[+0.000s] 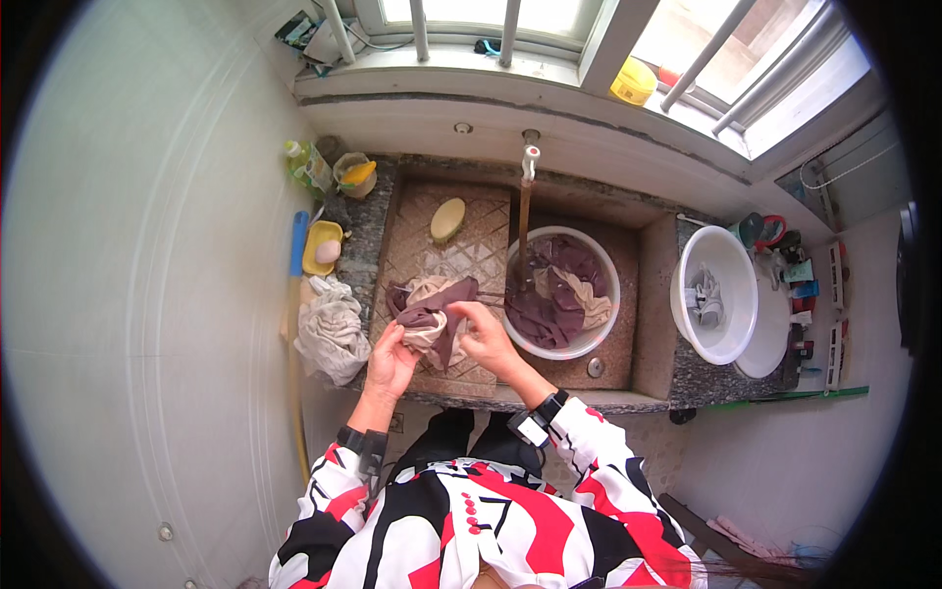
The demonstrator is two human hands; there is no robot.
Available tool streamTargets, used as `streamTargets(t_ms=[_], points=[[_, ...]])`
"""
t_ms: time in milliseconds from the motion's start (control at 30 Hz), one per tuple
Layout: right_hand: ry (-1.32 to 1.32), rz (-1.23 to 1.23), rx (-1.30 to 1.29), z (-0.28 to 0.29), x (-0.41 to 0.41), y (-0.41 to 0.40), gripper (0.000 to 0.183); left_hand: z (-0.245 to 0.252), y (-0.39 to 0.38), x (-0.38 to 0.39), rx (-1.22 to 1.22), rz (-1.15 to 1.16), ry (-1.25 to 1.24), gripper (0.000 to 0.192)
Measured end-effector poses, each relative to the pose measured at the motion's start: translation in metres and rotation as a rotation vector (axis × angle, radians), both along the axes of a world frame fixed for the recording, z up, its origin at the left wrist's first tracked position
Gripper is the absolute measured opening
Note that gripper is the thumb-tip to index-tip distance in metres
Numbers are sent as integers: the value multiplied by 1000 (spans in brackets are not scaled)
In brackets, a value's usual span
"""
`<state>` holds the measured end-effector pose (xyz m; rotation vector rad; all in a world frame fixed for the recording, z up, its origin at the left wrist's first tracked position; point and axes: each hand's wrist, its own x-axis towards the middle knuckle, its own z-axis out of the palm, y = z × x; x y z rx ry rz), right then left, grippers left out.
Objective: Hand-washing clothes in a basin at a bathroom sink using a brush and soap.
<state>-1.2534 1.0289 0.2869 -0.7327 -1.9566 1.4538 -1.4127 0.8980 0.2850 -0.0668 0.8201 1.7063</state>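
Observation:
A wet purple-and-beige garment (450, 294) is bunched over the ribbed washboard side (412, 213) of a stone laundry sink. My left hand (391, 362) grips a fold of it from the lower left. At its right edge, the curled fingers of my right hand (487, 340) touch or pinch the cloth; which of the two is hidden. Just right of that hand, a white plastic basin (612, 283) in the sink bowl holds more purple and beige cloth in water. An oval yellow-green scrubbing brush or soap bar (447, 220) lies higher on the washboard.
Above the basin hangs a tap (530, 156). A crumpled pale cloth (331, 331), a yellow soap dish (322, 247) and a bottle (307, 168) line the left ledge. On the right counter, another white basin (717, 346) holds a grey-white item. A blue-ended pole (298, 243) leans left.

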Motion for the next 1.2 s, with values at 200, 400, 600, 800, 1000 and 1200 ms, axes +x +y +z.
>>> streamTargets(t_ms=[200, 400, 600, 800, 1000, 1200], points=[[-265, 76, 504, 11, 2, 3, 23, -5, 6, 0, 41, 82, 159, 25], [-52, 200, 554, 54, 7, -28, 24, 26, 28, -10, 60, 61, 71, 35], [3, 252, 86, 21, 7, -39, 26, 16, 19, -12, 104, 47, -123, 62], [-25, 15, -331, -30, -6, 7, 24, 17, 22, 4, 150, -67, -156, 62], [143, -98, -707, -11, -6, 27, 19, 36, 14, 4, 188, -153, -98, 64], [213, -129, -853, 3, -5, 36, 20, 15, 21, 2, 58, -258, 117, 63]])
